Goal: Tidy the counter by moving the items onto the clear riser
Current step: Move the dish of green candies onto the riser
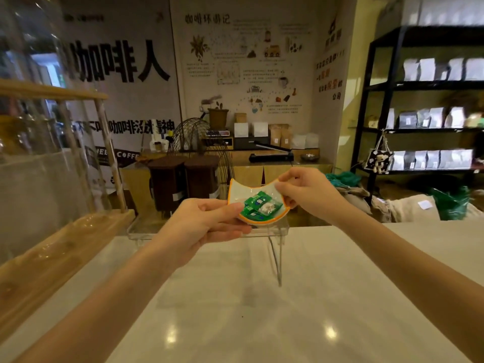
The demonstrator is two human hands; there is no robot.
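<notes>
- Head view: left hand (207, 221) and right hand (301, 192) pinched opposite rims of an orange-edged cat-shaped dish (237, 191), ears pointing away
- Green candy wrappers (258, 206) lay inside, above the clear riser (272, 230)

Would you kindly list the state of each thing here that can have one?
dish: held by both hands above the riser, tilted slightly.
candies: wrapped, lying inside the dish.
clear riser: upright on the counter, nothing visibly resting on it.
left hand: closed on the dish's near rim.
right hand: pinching the far rim.
</notes>
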